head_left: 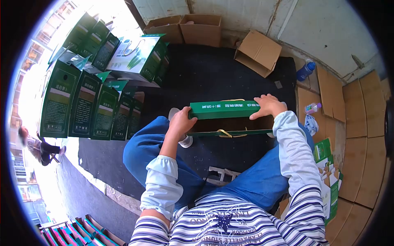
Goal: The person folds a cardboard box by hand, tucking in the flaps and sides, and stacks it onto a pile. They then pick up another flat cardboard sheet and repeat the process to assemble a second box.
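A green cardboard gift box (223,109) with white lettering stands between my knees, its top partly open onto a dark inside. Gold cord handles (225,133) show along its near edge and behind its far flap. My left hand (181,121) is closed on the left end of the lettered flap, fingers over the corner. My right hand (267,107) grips the right end of the same flap, thumb on the near side and fingers over the top. The lower part of the box is hidden.
Finished-looking green boxes (104,110) stand in rows at left. Brown cartons (201,30) line the back wall, with an open carton (258,53) nearby. A blue bottle (305,70) and flattened green boxes (328,180) lie right. A seated person (40,147) is outside at far left.
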A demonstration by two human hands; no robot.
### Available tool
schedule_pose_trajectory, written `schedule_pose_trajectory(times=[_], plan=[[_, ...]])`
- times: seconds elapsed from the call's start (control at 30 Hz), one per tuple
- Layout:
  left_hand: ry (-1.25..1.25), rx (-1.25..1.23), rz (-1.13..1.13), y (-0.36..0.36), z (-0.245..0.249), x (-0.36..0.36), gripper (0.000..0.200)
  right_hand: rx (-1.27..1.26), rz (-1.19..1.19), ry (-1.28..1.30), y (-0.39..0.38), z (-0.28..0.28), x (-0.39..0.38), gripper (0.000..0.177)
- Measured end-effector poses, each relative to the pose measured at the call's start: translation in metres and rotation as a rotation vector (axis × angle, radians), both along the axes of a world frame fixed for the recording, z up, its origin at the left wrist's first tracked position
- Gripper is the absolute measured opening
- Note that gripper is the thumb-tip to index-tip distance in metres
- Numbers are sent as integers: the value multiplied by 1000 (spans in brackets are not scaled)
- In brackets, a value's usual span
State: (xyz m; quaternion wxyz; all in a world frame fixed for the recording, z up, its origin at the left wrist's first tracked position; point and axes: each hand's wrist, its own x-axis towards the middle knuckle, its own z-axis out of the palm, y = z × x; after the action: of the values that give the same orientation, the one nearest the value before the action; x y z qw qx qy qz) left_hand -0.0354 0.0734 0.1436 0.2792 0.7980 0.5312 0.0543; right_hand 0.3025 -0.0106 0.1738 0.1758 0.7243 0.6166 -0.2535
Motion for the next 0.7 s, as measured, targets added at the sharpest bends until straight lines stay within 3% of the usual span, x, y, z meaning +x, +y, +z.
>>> schedule_pose_trajectory(times=[0.13,0.27,0.4,0.53,0.7], plan=[[10,-27,19,1,-1,0,46,110,95,-169,6,-23,-12,83],[-86,-110,71,1,3,2,46,200,77,-349,2,-46,-37,84],[-101,-97,83,-4,22,1,47,234,-13,-272,-4,-61,-33,93],[-50,-31,42,-6,19,-2,47,404,0,-211,-13,-67,-28,85],[128,-127,-15,-14,32,-5,43,331,-44,-198,-13,-60,-32,83]])
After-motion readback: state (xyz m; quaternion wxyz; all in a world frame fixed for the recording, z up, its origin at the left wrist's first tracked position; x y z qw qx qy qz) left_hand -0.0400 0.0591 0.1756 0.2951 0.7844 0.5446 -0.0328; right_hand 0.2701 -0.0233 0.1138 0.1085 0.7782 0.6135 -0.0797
